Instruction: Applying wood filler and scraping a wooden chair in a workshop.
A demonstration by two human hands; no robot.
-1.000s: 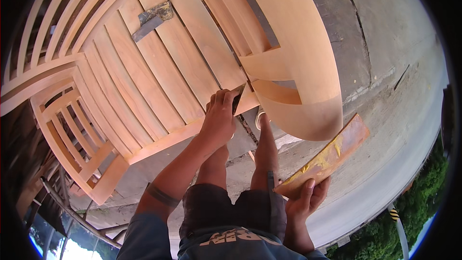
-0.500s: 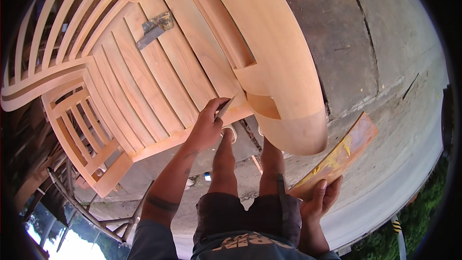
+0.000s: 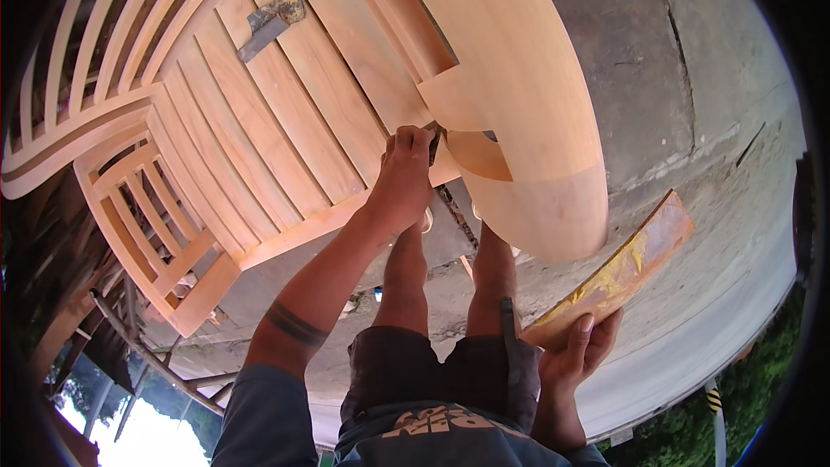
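Observation:
A pale wooden slatted bench point(image 3: 251, 121) stands before me. My left hand point(image 3: 405, 164) is closed round a thin, dark scraper point(image 3: 434, 147), only partly visible beyond the knuckles. Its edge is at the front corner of the seat, where the seat meets the broad curved armrest point(image 3: 553, 112). Low on the right, my right hand point(image 3: 584, 348) grips the near end of a flat wooden board point(image 3: 618, 272) smeared with yellow paste. The thumb lies on top of the board, which tilts up and away. Another scraper point(image 3: 275, 24), crusted with dried paste, lies on the seat slats.
The bench's slatted backrest point(image 3: 121, 35) rises at the far left, with its other slatted arm point(image 3: 160, 233) nearer. Rough poles point(image 3: 151, 346) and scrap wood lie beyond it. Cracked concrete floor point(image 3: 640, 60) spreads right, and my legs stand close to the bench front.
My left hand has moved forward and right with the scraper, up to the corner by the armrest. The right hand and board have shifted only slightly in view.

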